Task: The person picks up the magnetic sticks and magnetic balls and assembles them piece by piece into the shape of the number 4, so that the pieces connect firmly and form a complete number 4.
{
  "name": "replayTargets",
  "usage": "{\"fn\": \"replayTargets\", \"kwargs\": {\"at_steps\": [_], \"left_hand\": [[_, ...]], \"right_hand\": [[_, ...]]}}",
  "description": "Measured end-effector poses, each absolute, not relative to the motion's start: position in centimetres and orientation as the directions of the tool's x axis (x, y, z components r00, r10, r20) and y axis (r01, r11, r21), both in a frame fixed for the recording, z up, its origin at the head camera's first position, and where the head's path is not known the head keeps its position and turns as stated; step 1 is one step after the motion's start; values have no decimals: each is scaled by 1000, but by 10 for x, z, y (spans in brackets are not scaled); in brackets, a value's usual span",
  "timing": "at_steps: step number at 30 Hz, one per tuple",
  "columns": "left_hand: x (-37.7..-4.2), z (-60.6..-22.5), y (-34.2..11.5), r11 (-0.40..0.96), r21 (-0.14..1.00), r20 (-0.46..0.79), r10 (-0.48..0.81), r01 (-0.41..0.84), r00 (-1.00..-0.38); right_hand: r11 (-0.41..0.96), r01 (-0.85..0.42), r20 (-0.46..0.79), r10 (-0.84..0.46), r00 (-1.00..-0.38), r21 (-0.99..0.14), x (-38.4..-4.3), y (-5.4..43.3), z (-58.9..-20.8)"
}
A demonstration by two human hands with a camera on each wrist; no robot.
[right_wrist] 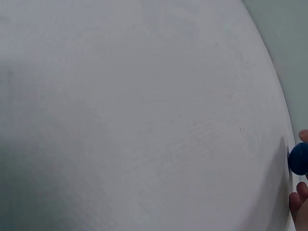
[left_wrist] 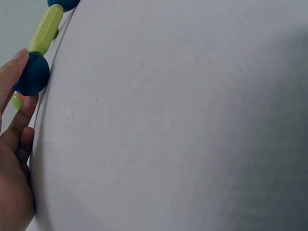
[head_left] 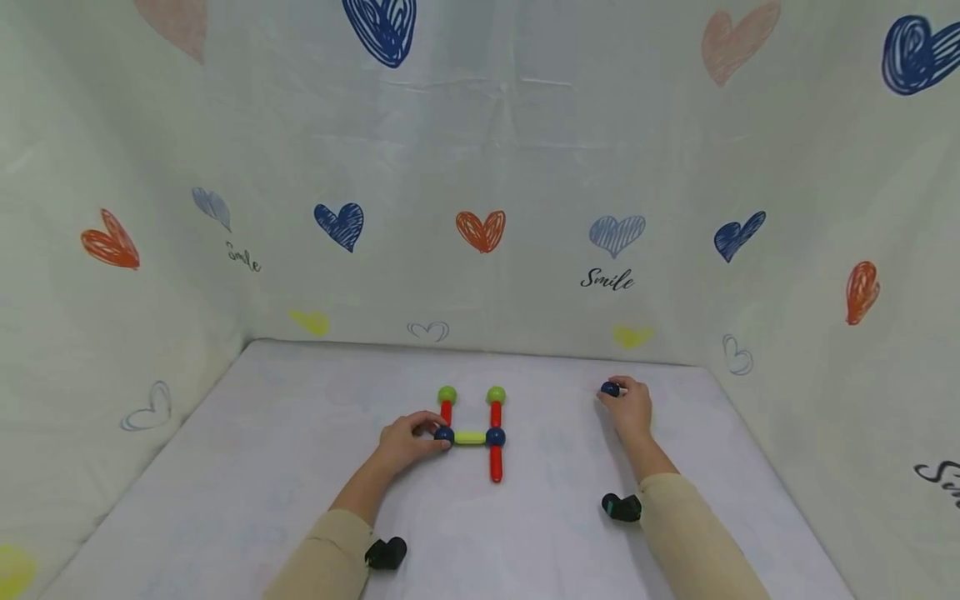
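On the white table lies a joined shape of toy rods and balls. A yellow-green rod (head_left: 471,437) links two dark blue balls, and red rods run from them, two ending in green balls (head_left: 496,394). My left hand (head_left: 408,440) pinches the left blue ball (left_wrist: 32,74) of this shape between thumb and fingers. Farther right, my right hand (head_left: 632,410) pinches a separate dark blue ball (head_left: 611,389) near the table's back right. In the right wrist view only fingertips and part of that blue ball (right_wrist: 299,159) show at the edge.
A white cloth wall with printed hearts (head_left: 481,232) rises behind the table (head_left: 555,517) and on both sides. A black wrist device (head_left: 386,553) sits by the left sleeve, another black device (head_left: 622,507) by the right one.
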State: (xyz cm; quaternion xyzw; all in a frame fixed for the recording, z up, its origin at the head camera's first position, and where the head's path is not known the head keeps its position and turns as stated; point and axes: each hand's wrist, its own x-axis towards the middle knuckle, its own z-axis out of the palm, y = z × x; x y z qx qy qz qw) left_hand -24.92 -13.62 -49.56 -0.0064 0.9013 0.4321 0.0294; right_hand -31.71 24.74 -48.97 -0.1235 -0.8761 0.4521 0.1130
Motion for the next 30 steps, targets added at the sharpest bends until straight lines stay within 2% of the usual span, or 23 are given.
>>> {"fn": "replayTargets", "kwargs": {"at_steps": [10,30], "left_hand": [[-245,-500,-134,617,783,-86,-17,-79,-996],[-248,-492,-134,621,780,-79,-15,-71,-997]], "right_hand": [[538,136,57,327,-943,-832,-318,249,-497],[514,94,64,281,-957,-853,-313,246,-492]]}}
